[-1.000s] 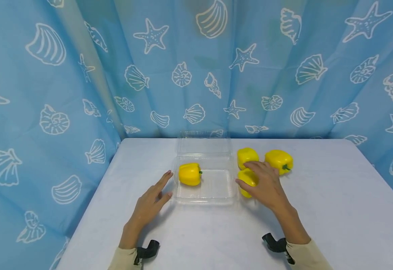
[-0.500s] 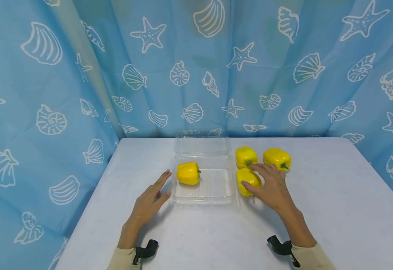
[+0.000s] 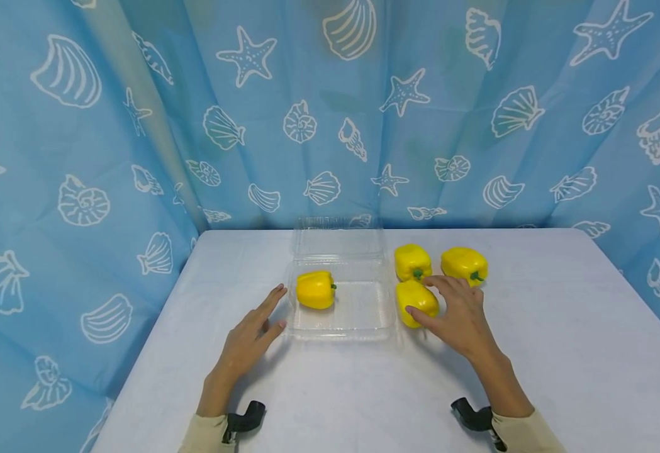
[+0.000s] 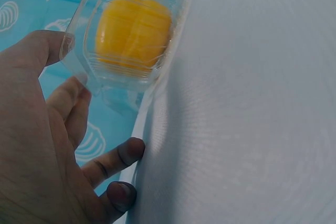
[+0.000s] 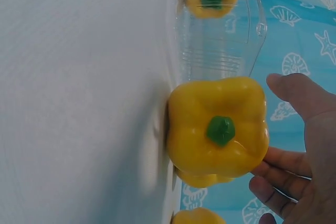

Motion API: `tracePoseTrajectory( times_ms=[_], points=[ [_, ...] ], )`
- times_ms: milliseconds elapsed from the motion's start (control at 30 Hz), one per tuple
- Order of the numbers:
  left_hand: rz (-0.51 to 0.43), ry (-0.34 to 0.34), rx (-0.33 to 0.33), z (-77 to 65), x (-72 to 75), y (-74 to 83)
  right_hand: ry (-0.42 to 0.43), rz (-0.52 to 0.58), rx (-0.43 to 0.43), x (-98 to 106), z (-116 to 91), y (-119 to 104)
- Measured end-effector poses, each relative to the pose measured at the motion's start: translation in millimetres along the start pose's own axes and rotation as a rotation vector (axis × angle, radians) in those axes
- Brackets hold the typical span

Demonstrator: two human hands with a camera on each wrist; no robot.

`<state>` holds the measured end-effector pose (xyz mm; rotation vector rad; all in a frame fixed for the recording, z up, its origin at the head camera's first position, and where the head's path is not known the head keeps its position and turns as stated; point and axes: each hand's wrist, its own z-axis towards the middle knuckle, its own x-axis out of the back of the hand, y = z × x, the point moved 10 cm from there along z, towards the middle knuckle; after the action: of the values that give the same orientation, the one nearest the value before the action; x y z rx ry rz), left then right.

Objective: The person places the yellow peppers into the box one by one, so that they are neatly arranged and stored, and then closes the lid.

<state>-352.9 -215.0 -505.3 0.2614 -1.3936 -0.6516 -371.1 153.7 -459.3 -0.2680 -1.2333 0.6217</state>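
Right of centre, I see the right hand [image 3: 457, 319] eased back, fingers loose about a pepper [image 3: 414, 301], seemingly ungripped outside the box [image 3: 363, 307]; left hand [image 3: 248, 341] open.

White table [image 3: 579, 333]. Directly on its surface lie a clear plastic container [image 3: 360, 308], standing open, and, to the right, three yellow bell peppers: a near pepper [image 3: 414, 305] beside the container, a rear pepper [image 3: 411, 259] just beyond the first, and an outer pepper [image 3: 461, 263] farther right.
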Motion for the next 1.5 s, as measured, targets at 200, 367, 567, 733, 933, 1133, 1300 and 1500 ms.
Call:
tracePoseTrajectory(
  times_ms=[200,367,567,733,933,1133,1300,1500],
  points=[
    [-0.011,0.016,-0.021,0.7,0.4,0.6,-0.016,-0.042,-0.004,-2,2,0],
    [-0.023,0.019,-0.033,1.8,-1.6,1.9,-0.044,-0.076,-0.026,-5,3,3],
    [-0.026,0.014,-0.028,2.5,-2.2,2.8,-0.091,-0.090,-0.084,-5,0,9],
    [-0.022,0.013,-0.022,2.4,-1.4,2.2,-0.131,-0.065,-0.101,-7,0,8],
    [-0.016,0.012,-0.017,1.7,-0.6,1.1,-0.158,-0.035,-0.090,-2,0,8],
    [-0.018,0.014,-0.018,1.3,-0.7,-0.5,-0.176,-0.007,-0.055,4,1,11],
    [-0.026,0.010,-0.013,1.1,-0.6,-0.8,-0.176,0.030,-0.042,9,1,13],
    [-0.026,0.008,-0.008,0.8,-1.9,-1.7,-0.151,0.048,-0.021,18,1,12]
  ],
)
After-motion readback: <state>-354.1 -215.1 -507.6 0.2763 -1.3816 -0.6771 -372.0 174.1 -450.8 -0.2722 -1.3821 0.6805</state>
